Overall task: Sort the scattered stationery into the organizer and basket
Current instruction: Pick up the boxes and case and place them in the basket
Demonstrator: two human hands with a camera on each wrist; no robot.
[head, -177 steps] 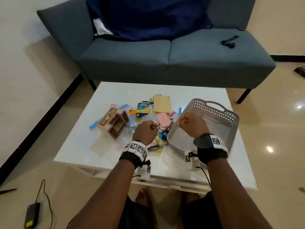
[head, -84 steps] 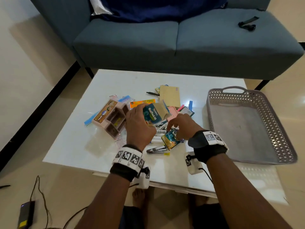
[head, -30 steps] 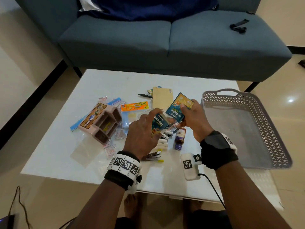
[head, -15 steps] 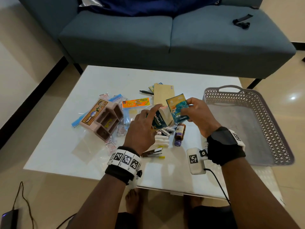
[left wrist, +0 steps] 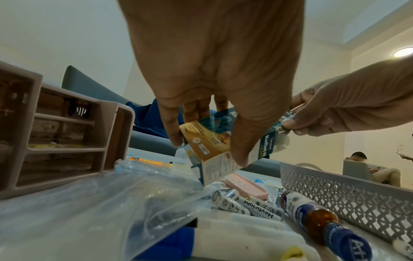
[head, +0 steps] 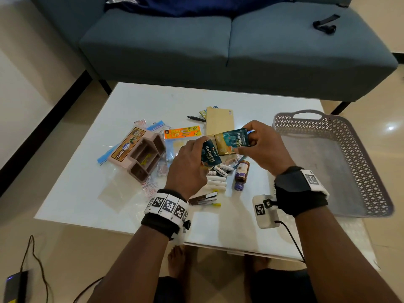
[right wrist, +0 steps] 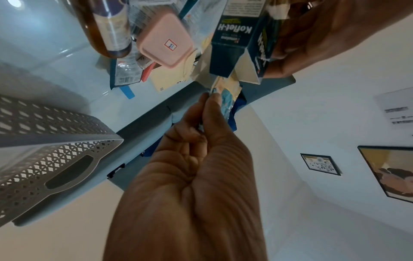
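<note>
box: left hand (head: 188, 165) gripped the dark Koflet-H carton (head: 210, 154), thumb on one broad face, fingers on the other; held above the counter (head: 135, 101) clutter, top flap open
packet: right hand (head: 265, 147) pinched the teal-and-gold sachet (head: 231, 141) at its 3 o'clock edge, thumb against fingertips; sachet sat at the carton mouth, looked about half inside but the overlap was hard to read
handling, box: light thin card, probably near empty; would crush under a hard squeeze, so hold across the broad faces near the closed end
handling, packet: light, floppy, glossy film, likely slippery; edge pinch on the sealed border was the sane grip, would buckle if pushed from far back
basket: grey lattice basket (head: 341, 162) at 3 o'clock of the hands, nothing visible inside
organizer: pink organizer (head: 142, 156) at 9 o'clock, lying on its side
loose: white tubes (head: 216, 178) and brown bottle (head: 241, 172) at 6 o'clock, on the counter under the hands
</note>
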